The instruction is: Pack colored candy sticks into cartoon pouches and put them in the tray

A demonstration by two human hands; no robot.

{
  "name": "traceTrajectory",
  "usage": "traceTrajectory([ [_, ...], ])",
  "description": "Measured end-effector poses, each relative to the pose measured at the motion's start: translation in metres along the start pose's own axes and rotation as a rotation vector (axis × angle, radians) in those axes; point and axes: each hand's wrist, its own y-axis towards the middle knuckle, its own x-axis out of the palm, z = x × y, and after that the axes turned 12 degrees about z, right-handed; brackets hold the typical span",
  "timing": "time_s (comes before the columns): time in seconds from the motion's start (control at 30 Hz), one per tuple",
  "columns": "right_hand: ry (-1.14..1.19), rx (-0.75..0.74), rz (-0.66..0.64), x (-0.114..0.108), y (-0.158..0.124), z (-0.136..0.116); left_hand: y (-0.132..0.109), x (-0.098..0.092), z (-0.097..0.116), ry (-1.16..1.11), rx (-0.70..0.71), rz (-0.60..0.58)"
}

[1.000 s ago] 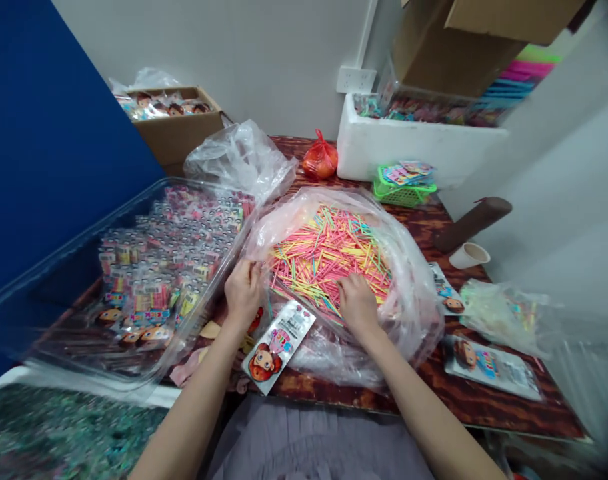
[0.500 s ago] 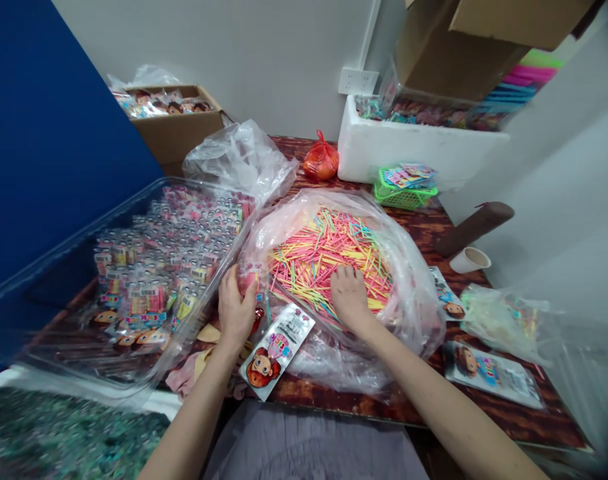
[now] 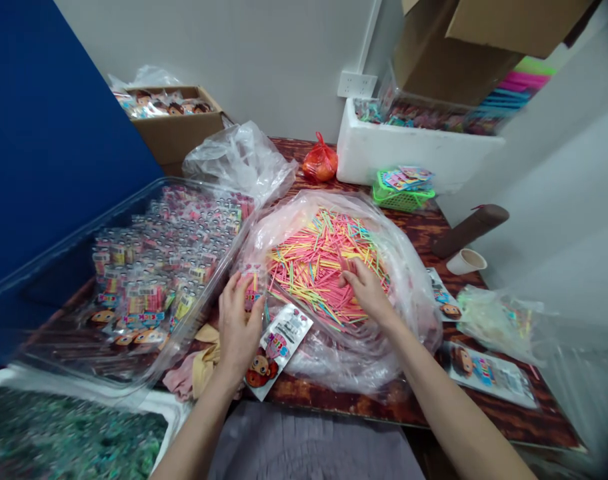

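Note:
My right hand point(image 3: 367, 291) is closed in a pinch on thin pink sticks point(image 3: 342, 259), just above the heap. Beneath it, a large clear plastic bag point(image 3: 414, 300) lies open, full of loose pink, yellow, green and blue sticks point(image 3: 304, 267). My left hand point(image 3: 240, 323) has its fingers and thumb apart at the bag's left edge. Its fingertips reach a small clear packet point(image 3: 253, 275) with pink in it; whether they press on it is hard to tell. Between my hands lies a white printed pouch point(image 3: 284, 347) with a cartoon face, partly over another pouch.
A clear tub point(image 3: 149, 377) of filled packets point(image 3: 169, 260) stands at left. Behind are a carton point(image 3: 184, 127), a red bag point(image 3: 320, 160), a white foam box point(image 3: 414, 147) and a green basket point(image 3: 403, 197). At right sit a paper cup point(image 3: 467, 261) and more pouches point(image 3: 489, 373).
My right hand has lifted from the stick heap, turned, and now pinches pink sticks. My left hand has shifted slightly, its fingers over the small packet's edge.

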Motion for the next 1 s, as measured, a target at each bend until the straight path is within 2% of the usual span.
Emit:
traceTrajectory([
  [0.13,0.186,0.078,-0.218,-0.002,-0.018,-0.012,-0.005,0.015,0.028,-0.278,-0.096,-0.147],
  [0.2,0.21,0.124,-0.324,0.002,-0.027,-0.013,-0.006,0.029,0.042,-0.44,-0.163,-0.233],
  [0.27,0.213,0.144,-0.392,0.007,-0.033,-0.012,-0.004,0.045,0.053,-0.552,-0.158,-0.295],
  [0.33,0.221,0.139,-0.406,0.012,-0.034,-0.006,-0.002,0.06,0.06,-0.561,-0.076,-0.36],
  [0.43,0.283,0.129,-0.406,0.016,-0.03,0.005,-0.002,0.079,0.063,-0.433,0.056,-0.425],
  [0.53,0.426,0.184,-0.425,0.019,-0.026,0.012,-0.008,0.086,0.063,-0.341,0.105,-0.485],
  [0.63,0.521,0.261,-0.362,0.02,-0.034,0.008,-0.015,0.076,0.065,-0.354,0.113,-0.501],
  [0.73,0.539,0.269,-0.251,0.02,-0.057,0.0,-0.019,0.053,0.061,-0.333,0.083,-0.431],
  [0.9,0.369,0.188,-0.154,0.03,-0.109,0.012,-0.033,0.013,0.025,-0.104,0.126,-0.364],
  [1.0,0.297,0.14,-0.12,0.036,-0.125,0.027,-0.047,0.001,0.002,0.099,0.208,-0.327],
])
